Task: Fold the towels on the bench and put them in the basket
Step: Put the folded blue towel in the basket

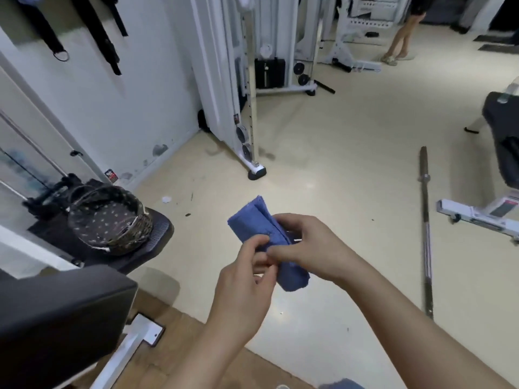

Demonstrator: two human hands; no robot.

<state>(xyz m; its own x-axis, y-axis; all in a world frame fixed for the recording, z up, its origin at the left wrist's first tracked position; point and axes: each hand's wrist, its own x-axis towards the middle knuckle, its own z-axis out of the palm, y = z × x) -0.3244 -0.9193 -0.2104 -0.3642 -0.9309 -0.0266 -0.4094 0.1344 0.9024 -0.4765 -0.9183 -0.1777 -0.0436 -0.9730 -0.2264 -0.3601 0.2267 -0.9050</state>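
Note:
A blue towel (252, 220), folded into a narrow strip, is held in the air above the floor in the middle of the head view. My left hand (244, 284) pinches its near side from below. My right hand (306, 245) grips it from the right, fingers wrapped over the fold. A round woven basket (140, 217) with a dark patterned lining stands on a black seat pad at the left, apart from the towel. The black bench pad (64, 313) fills the lower left corner. A bit of blue cloth (341, 384) shows at the bottom edge.
A steel barbell (425, 234) lies on the cream floor at the right. White gym machine frames (250, 113) stand behind, and another black bench (505, 141) sits at the far right. A person's legs (401, 37) show in the far background. Black straps hang on the left wall.

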